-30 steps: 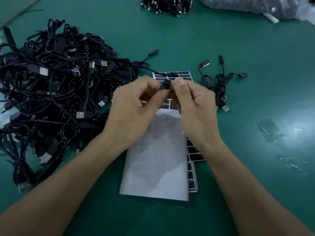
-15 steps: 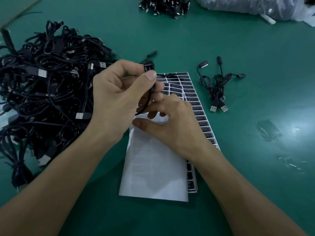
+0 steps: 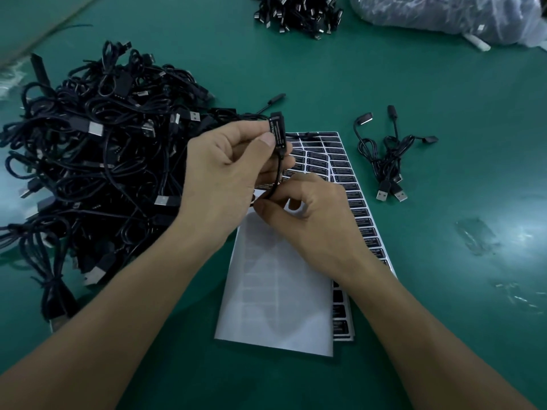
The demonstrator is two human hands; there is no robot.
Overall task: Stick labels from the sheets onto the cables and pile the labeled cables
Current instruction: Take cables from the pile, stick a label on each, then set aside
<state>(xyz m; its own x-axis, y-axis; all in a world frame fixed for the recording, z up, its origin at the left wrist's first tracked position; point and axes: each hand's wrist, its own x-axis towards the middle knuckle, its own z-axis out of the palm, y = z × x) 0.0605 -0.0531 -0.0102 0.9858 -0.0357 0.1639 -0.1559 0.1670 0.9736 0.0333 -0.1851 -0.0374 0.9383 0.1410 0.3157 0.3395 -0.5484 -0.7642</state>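
Over centre of green table mat (image 3: 444,99): pinching small black rectangular cable module (image 3: 278,133), white print facing up, between thumb and forefinger of left hand (image 3: 231,170), holding it raised above far end of white sheet of black rectangular labels (image 3: 340,164). Letting thin black cord (image 3: 278,170) hang down toward right hand (image 3: 313,220). Curling right-hand fingers, thumb and forefinger pinching just above sheet, right at the cord; cannot tell whether grasping cord or label. Seeing blank white backing sheet (image 3: 275,291) overlapping near-left part of label sheet. Seeing big tangled heap of black USB cables (image 3: 97,161) left, small bunch of black cables (image 3: 384,161) right of sheet, apart from it. Seeing another black cable pile (image 3: 296,13) and clear plastic bag (image 3: 444,16) at far edge.
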